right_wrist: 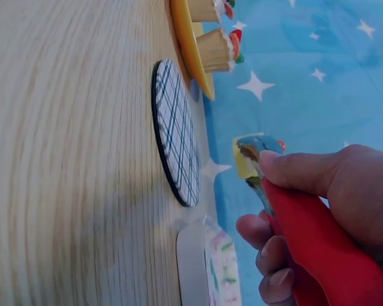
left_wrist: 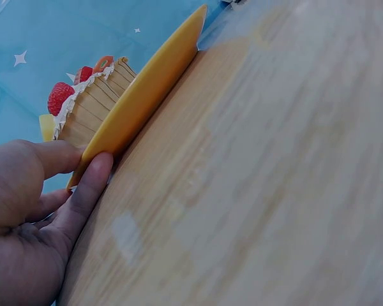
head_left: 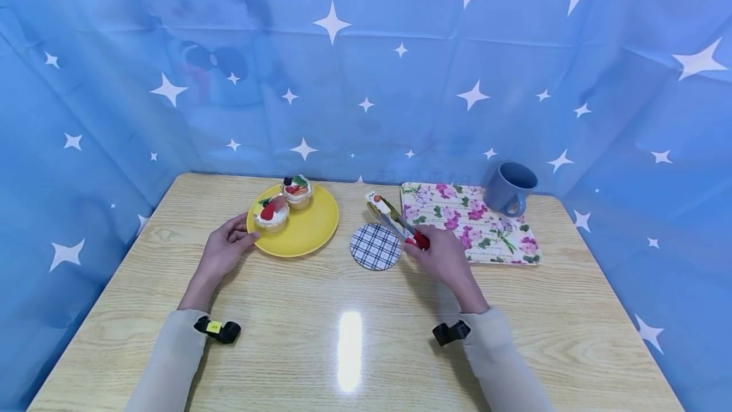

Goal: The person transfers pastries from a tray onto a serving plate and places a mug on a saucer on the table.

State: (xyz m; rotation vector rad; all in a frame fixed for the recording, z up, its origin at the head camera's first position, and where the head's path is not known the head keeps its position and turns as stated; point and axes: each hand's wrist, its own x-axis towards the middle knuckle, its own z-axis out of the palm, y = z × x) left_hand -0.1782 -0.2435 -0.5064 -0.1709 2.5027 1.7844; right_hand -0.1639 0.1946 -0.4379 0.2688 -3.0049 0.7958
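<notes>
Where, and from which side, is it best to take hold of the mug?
Likely by its handle, from the near side: the mug stands upright on the tray, handle facing that way. The right hand holds tongs, so it should free itself first.

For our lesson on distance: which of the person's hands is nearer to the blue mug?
Right. The right hand, holding tongs, is in front and to the left of the blue mug; the left hand is much farther left, gripping the yellow plate.
</notes>
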